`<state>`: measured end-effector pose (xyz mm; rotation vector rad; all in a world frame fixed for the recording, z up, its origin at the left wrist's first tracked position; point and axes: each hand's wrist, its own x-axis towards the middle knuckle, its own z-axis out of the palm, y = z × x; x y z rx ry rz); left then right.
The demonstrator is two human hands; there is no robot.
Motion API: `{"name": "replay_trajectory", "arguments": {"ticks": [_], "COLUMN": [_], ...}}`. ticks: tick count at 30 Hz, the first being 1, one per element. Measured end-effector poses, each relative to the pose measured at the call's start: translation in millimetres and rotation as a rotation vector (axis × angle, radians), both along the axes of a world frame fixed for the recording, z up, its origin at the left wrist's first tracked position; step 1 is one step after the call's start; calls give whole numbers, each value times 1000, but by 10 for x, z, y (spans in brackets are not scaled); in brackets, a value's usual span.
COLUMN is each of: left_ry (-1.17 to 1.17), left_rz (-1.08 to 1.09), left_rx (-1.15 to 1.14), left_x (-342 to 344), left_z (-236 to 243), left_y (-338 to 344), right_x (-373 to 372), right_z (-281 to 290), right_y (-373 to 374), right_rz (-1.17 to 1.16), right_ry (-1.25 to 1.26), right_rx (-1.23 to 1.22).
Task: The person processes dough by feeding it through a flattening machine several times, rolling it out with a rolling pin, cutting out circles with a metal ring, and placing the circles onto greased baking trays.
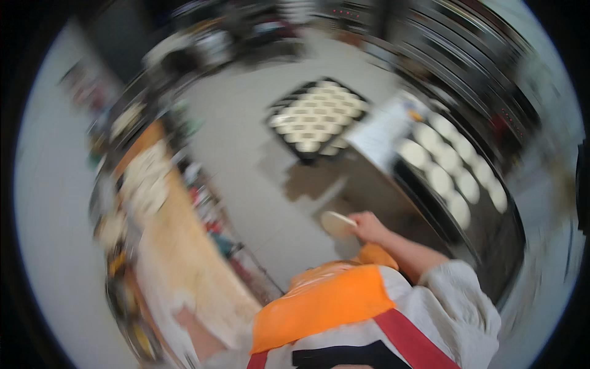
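My right hand [372, 228] is closed on the edge of a pale, flat dough round [337, 224], held out in front of my orange apron, over the floor. My left hand [186, 318] is low on the left, at the floury wooden worktable [195, 261]; motion blur hides its fingers. Further up that table lies a pile of pale dough [147, 184]. To my right, a dark baking tray [491, 229] holds several flat white dough rounds [447, 158] laid in rows.
A black rack or tray of many small dough pieces [319, 115] stands ahead on the tiled floor [239, 117]. Metal deck ovens [455, 49] line the far right. A pale cloth or sheet [384, 129] lies beside the tray. Blurred goods [206, 206] run along the worktable's side.
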<state>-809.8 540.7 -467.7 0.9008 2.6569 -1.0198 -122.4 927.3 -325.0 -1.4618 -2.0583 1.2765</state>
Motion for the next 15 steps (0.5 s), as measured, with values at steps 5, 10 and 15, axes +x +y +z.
{"name": "replay_trajectory", "arguments": {"ticks": [5,10,15], "left_ry": [-285,-1304,-1605], "left_rz": [355,290,20], "left_rx": [927,1463,1036], "left_x": [843,2174,4793], "left_z": [547,1303,1592], "left_y": [1012,2572,4269], "right_x": [1899,4066,4983], "right_z": [325,2,-305], "right_y": [193,-157,-618], "right_rz": [-752,-1502,-1564], "right_ry": [330,347,-4], "right_rx": [103,261,369]}}
